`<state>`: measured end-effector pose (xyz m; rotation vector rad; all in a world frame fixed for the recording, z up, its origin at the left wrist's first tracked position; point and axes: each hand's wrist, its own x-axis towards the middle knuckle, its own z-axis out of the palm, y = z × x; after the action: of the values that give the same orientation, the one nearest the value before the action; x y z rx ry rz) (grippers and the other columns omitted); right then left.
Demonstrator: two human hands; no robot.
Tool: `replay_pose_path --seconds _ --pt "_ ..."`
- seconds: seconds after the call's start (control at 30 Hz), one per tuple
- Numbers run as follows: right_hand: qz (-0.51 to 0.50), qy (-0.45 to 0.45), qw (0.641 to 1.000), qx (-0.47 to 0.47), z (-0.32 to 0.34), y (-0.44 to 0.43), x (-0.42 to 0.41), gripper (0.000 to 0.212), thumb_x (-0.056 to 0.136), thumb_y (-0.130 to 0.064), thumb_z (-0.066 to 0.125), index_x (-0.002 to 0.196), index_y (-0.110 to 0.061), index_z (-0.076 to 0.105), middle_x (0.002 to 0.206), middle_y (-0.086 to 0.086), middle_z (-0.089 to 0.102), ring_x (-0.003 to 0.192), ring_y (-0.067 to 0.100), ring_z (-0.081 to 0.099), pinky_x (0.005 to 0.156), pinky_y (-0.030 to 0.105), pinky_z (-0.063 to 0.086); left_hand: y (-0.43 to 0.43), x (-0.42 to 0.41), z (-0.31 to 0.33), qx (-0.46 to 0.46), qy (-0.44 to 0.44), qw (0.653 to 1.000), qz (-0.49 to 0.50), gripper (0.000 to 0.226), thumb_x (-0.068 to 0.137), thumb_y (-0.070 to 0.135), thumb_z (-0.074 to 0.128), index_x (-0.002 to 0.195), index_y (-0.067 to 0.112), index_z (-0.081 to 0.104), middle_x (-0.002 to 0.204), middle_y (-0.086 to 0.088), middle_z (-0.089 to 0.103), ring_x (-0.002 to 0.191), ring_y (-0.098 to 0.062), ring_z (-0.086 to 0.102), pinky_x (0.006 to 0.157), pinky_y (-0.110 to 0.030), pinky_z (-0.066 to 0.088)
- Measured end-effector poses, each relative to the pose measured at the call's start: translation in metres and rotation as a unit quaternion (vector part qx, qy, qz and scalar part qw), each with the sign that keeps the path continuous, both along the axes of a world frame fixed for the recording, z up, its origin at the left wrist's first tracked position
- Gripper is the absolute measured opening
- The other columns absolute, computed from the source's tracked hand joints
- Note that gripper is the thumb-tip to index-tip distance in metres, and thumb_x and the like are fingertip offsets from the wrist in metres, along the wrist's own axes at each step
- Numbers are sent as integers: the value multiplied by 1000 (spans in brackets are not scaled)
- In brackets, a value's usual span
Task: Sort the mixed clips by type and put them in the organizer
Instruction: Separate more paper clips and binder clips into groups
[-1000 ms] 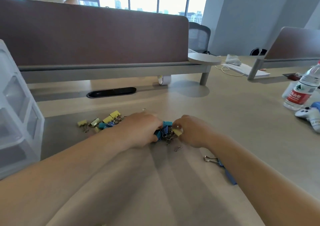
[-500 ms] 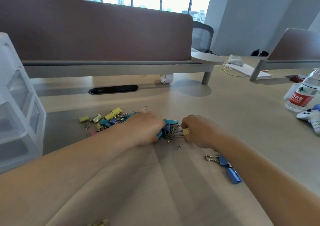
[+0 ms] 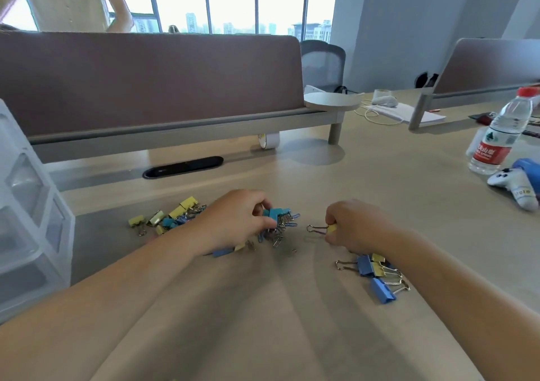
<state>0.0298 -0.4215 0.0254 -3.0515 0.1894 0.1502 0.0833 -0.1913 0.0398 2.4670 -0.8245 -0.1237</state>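
Pale wooden surface (image 3: 380,181): our right hand (image 3: 355,225) pinches a small yellow binder clip (image 3: 331,228), wire handles pointing left, while our left hand (image 3: 236,220) grips the tangled heap of coloured clips (image 3: 280,222). Just nearer and rightward lies a separate cluster of blue and yellow binder clips (image 3: 374,272).

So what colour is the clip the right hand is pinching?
The clip in the right hand is yellow, with a silver wire handle; head view.

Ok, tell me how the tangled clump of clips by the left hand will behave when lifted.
Probably lifts as one bunch: the wire handles in the clump look interlocked. Some may shake off; a small loose clip lies beside it. Single ones likely tease free, like the yellow clip the right hand pinches.
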Motion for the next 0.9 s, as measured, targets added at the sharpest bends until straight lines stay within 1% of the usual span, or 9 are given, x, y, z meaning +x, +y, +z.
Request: replay_pose_path --seconds 0.1,0.17,0.3,0.4,0.53,0.67,0.77,0.83,0.9 --pt "-8 1 1000 -5 0 -5 -3 25 84 -30 63 104 -15 66 104 6 65 92 26 63 76 34 53 -12 -1 5 -5 18 1000 -1 24 90 32 68 111 20 63 86 6 65 70 -9 59 63 -27 46" --pt "-12 -1 1000 -14 0 -9 -6 24 83 -31 62 103 -17 65 104 5 64 91 25 62 76 33 54 -21 -2 7 -14 27 1000 -4 23 91 30 68 111 19 62 86 8 65 67 -5 57 63 -26 45" --pt "-19 14 999 -34 -4 -19 -9 26 79 -31 61 101 -19 66 102 2 65 91 23 62 80 35 56 -48 -3 7 -12 26 999 -21 26 88 30 71 109 18 64 86 11 66 77 -7 63 76 -31 53" --pt "-23 23 998 -50 -3 -27 -12 24 83 -35 60 101 -20 65 102 1 65 91 22 61 80 34 55 -73 -7 1 17 15 999 -47 28 87 30 72 111 18 65 89 9 64 81 -10 61 72 -26 47" --pt "-29 21 998 -55 -5 -37 -15 24 88 -38 61 104 -21 64 102 0 63 92 21 60 83 36 54 -100 -10 -10 55 -3 996 -73 33 87 32 70 116 19 64 96 5 61 88 -15 57 70 -27 39" --pt "-31 21 998 -42 -4 -44 -17 25 91 -38 60 108 -20 65 104 0 63 94 21 60 84 35 54 -113 -12 -15 78 -23 993 -85 36 89 33 68 121 18 61 106 0 63 89 -15 54 71 -27 39" --pt "-34 10 999 -21 -2 -48 -18 29 95 -38 57 117 -19 62 113 1 62 100 21 59 86 33 51 -117 -15 -17 81 -37 992 -92 35 91 29 65 124 19 61 111 -1 63 91 -13 52 74 -26 40" --pt "-38 -7 999 -13 0 -50 -19 29 98 -35 53 121 -19 60 118 2 61 104 21 57 85 31 48 -120 -17 -19 82 -42 991 -98 36 90 29 65 125 18 61 114 -1 64 98 -16 55 74 -25 39" --pt "-42 -26 999 -9 1 -50 -19 26 99 -34 51 119 -21 60 118 1 61 103 20 56 84 31 47 -121 -20 -21 87 -43 990 -102 39 90 32 66 126 18 61 116 -3 63 106 -19 55 76 -26 38"
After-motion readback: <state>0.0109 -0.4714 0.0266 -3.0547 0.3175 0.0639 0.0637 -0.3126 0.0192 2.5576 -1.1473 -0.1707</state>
